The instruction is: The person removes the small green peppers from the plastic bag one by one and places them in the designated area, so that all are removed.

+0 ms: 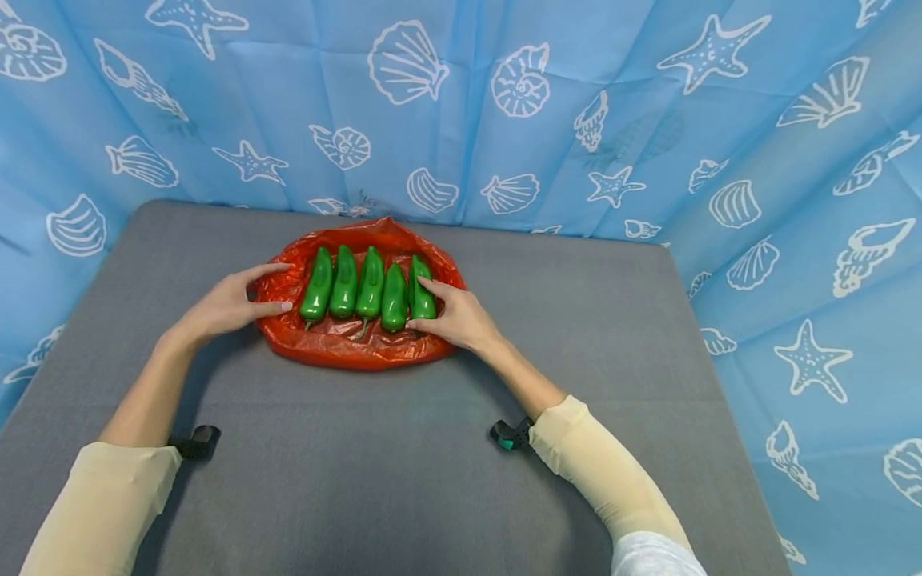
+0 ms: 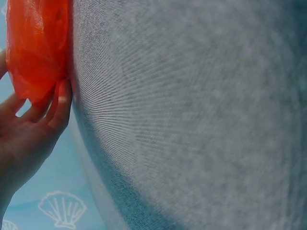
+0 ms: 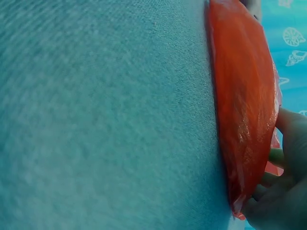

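Note:
A red plastic bag (image 1: 324, 346) with its rim rolled back lies on the table, its mouth facing up. Several glossy green chili peppers (image 1: 344, 282) stand side by side in it, stems toward the near side. At the bag's left end is my left hand (image 1: 226, 304), thumb and forefinger spread over the rim; other fingers touch its outer side in the left wrist view. With thumb and forefinger my right hand (image 1: 461, 317) holds the rightmost pepper (image 1: 421, 300), whose stem end is partly hidden. In the right wrist view, lower fingers rest against the red bag (image 3: 244, 105).
Under everything is a grey cloth-covered table (image 1: 374, 464). A blue curtain (image 1: 475, 112) with white seashells and starfish hangs behind it and at both sides. Black wrist straps (image 1: 196, 442) sit by the sleeve cuffs.

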A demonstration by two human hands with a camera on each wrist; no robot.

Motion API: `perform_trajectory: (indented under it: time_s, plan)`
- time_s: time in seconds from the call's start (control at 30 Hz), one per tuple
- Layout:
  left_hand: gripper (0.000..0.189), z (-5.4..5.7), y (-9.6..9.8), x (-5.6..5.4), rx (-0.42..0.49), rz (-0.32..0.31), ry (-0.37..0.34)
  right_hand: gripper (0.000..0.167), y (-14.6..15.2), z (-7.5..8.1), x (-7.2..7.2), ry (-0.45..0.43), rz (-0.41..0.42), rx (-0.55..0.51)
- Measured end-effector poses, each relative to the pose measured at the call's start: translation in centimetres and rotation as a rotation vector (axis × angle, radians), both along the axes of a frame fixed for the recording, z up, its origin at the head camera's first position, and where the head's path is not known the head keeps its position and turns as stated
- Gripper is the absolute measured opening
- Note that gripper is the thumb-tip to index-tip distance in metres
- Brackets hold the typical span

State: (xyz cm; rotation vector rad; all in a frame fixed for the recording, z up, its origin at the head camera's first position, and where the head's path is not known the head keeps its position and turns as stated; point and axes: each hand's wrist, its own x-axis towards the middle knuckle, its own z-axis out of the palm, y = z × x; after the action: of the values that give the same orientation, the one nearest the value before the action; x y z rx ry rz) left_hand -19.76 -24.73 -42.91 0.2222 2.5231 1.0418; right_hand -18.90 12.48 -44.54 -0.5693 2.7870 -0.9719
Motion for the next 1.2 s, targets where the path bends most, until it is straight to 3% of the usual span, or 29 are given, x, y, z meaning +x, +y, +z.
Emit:
perform_trajectory:
  time_s: [0.57, 1.2]
  plan:
    - [0.085, 0.4, 0.1, -0.1, -0.004, 0.001, 0.003, 0.08, 0.3, 0.3, 0.0, 0.024, -0.006, -0.021]
    - [0.078, 0.3, 0.3, 0.2, -0.013, 0.025, 0.021, 0.08, 0.4, 1.9, -0.2, 0.019, -0.036, -0.071]
